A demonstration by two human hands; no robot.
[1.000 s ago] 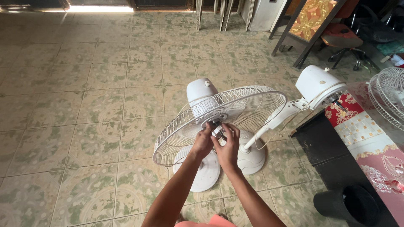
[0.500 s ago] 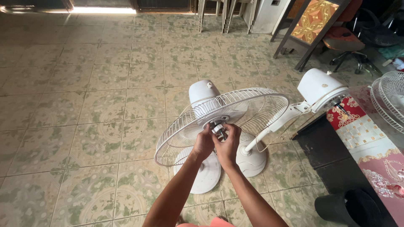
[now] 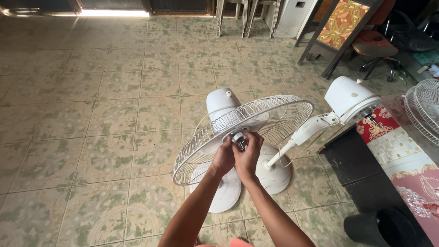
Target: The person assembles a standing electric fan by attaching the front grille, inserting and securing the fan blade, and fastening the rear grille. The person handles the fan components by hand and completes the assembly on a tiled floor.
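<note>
A white pedestal fan stands on the tiled floor, its rear wire guard (image 3: 279,116) facing up at me without blades. Both my hands meet at the guard's centre, on the metal motor shaft (image 3: 238,138). My left hand (image 3: 223,158) grips the hub from the left. My right hand (image 3: 248,155) pinches the shaft's end from the right. The fan's motor housing (image 3: 222,104) sits behind the guard and its round base (image 3: 219,192) is below my wrists.
A second white fan (image 3: 350,98) without a guard leans on its stand to the right, base (image 3: 274,174) beside the first. A low table with a patterned cloth (image 3: 402,155), a loose wire guard (image 3: 423,107), a black bucket (image 3: 382,228) and chairs at the back.
My hands stay on the shaft at the guard's centre. The view has shifted slightly, nothing else has moved.
</note>
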